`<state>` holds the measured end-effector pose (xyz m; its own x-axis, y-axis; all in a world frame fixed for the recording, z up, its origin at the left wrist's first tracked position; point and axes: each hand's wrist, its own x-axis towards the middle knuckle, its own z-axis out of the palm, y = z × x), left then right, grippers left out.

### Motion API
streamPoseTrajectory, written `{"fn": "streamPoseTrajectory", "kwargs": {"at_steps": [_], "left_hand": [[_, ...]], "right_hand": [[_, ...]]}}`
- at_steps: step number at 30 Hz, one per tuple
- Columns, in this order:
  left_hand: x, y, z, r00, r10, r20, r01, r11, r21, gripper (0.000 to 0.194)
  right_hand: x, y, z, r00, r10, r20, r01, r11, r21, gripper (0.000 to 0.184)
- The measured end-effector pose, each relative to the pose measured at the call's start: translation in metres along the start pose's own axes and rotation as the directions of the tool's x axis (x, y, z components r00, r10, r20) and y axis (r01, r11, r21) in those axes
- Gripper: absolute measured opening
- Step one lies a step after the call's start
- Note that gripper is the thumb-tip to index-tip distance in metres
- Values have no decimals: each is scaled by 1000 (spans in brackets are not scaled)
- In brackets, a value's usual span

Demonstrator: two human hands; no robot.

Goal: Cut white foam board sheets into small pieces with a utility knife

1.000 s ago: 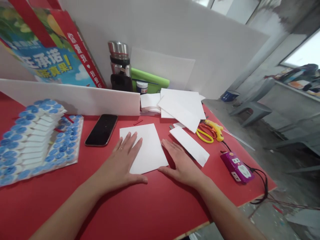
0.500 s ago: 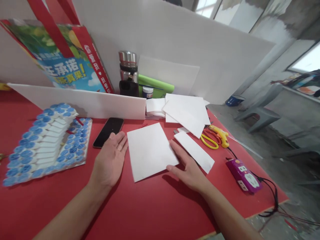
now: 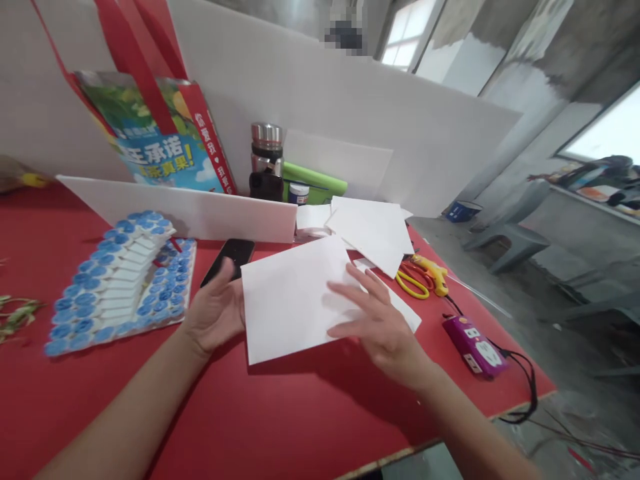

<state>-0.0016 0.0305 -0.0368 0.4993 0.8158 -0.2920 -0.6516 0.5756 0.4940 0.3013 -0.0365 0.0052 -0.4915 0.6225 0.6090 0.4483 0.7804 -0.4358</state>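
Note:
A square white board point(image 3: 295, 300) is raised slightly off the red table, its shadow falling below it. At its left edge is my left hand point(image 3: 217, 313), thumb up and fingers partly hidden behind the board, gripping it. Spread over the board's right side are the fingers of my right hand point(image 3: 380, 317), which holds nothing. A narrow white strip point(image 3: 407, 312) lies partly behind that hand. Left of the board, a black phone point(image 3: 227, 257) rests on the table, partly covered by my left thumb. Beyond it stands a white model covered with blue rosettes point(image 3: 87, 303).
Several white sheets point(image 3: 373, 230) are piled at the back. Right of them lie yellow-handled scissors point(image 3: 413, 283), a yellow glue gun point(image 3: 434, 273) and a purple power strip point(image 3: 475, 347). A long white panel point(image 3: 200, 210), a steel flask point(image 3: 267, 143) and a shopping bag point(image 3: 160, 143) stand behind.
The white board has been lifted from the table and moved slightly left. My left hand has come to its edge. My right hand's fingers have moved over its face and spread.

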Motion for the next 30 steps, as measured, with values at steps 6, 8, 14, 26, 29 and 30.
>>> {"fn": "streamPoseTrajectory", "kwargs": {"at_steps": [6, 8, 14, 26, 29, 30], "left_hand": [[6, -9, 15, 904, 318, -286, -293, 948, 125, 57], [8, -12, 16, 902, 317, -292, -295, 948, 117, 56], [8, -24, 23, 935, 232, -267, -214, 972, 92, 56], [5, -21, 20, 977, 95, -189, -56, 977, 205, 34], [8, -26, 23, 946, 165, -278, -89, 960, 267, 32], [8, -26, 24, 941, 172, -291, -91, 958, 272, 31]], "right_hand": [[-11, 36, 27, 701, 713, -17, -556, 562, 612, 60], [-5, 37, 34, 598, 797, 87, -563, 340, 753, 65], [12, 40, 57, 570, 796, 201, -485, 129, 865, 45], [6, 44, 51, 567, 810, 151, -553, 238, 799, 55], [6, 44, 51, 568, 810, 148, -549, 239, 801, 56], [7, 44, 51, 570, 807, 155, -552, 237, 799, 56]]}}
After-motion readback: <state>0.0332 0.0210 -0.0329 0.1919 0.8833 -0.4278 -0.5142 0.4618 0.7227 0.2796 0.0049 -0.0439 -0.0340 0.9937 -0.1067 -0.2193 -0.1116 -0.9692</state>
